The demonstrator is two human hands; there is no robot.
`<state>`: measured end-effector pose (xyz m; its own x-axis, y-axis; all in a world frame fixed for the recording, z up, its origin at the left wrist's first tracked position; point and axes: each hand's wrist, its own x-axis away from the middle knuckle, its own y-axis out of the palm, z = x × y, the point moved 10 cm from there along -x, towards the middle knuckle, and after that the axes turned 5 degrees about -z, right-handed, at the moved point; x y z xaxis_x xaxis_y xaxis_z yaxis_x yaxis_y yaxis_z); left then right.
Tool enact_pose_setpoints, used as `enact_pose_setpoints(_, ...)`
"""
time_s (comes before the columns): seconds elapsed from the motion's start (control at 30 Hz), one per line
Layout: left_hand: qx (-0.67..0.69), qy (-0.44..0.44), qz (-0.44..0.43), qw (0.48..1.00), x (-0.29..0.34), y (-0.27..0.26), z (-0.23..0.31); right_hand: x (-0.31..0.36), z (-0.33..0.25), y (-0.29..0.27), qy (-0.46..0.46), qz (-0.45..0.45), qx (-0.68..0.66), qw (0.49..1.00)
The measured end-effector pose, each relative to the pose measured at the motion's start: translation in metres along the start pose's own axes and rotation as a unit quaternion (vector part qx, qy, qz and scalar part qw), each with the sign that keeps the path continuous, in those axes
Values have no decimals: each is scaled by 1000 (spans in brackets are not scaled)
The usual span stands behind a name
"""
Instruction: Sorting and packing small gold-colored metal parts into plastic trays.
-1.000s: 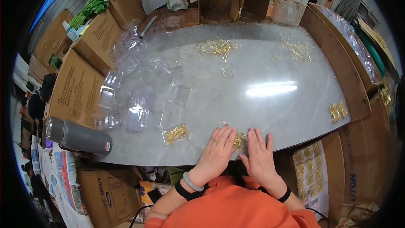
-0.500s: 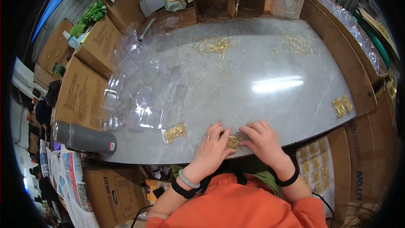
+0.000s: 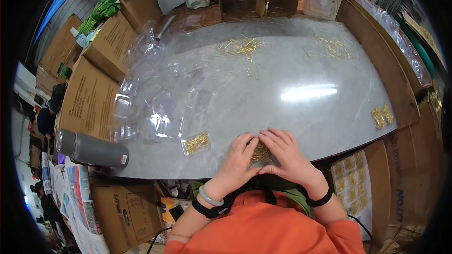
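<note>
At the table's near edge, my left hand [image 3: 237,161] and my right hand [image 3: 290,160] close around a small clear plastic tray of thin gold wire pins [image 3: 259,152]. The fingers press in from both sides and the fingertips meet at its far side. My thumbs come together at the near side. Much of the tray is hidden beneath the hands. To the left of my left hand lies a second clear tray filled with gold pins [image 3: 196,143], with nothing touching it.
Clear plastic trays [image 3: 160,115] lie scattered on the left, near a grey bottle [image 3: 92,148]. Loose gold pins [image 3: 242,46] lie at the back. Two gold bundles [image 3: 382,115] sit at the right edge. Cardboard walls [image 3: 92,99] border the table; a small fan [image 3: 323,3] stands behind.
My right hand has moved left and over the tray, bringing its fingertips up to those of my left hand. The left hand has barely shifted.
</note>
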<state>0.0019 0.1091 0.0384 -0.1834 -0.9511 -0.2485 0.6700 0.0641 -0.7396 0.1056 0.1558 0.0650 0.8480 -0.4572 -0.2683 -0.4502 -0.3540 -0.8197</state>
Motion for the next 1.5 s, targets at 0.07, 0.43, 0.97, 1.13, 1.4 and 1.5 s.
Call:
enact_pose_setpoints(0.07, 45, 17, -24, 999, 3, -3, -7, -1, 1, 8, -7, -29, 7, 1000)
enact_pose_setpoints(0.43, 20, -73, 15, 997, 15, 2, -1, -1, -15, 21, -4, 38, 66, 997)
enact_pose_setpoints(0.97, 33, -120, 50, 991, 22, -15, -8, 1, -8, 31, 67, 61, 98, 991)
enact_pose_setpoints(1.13, -178, -84, 41, 979, 52, -11, 3, 0, -14, 26, 75, 73, 113, 988)
enact_pose_setpoints(1.4, -180, -96, 27, 979, 23, -17, 3, 0, -11, 17, 71, 70, 119, 988)
enact_pose_setpoints(1.5, -115, -104, 1, 988, 9, -23, -7, -3, -12, 17, 28, 44, 125, 991)
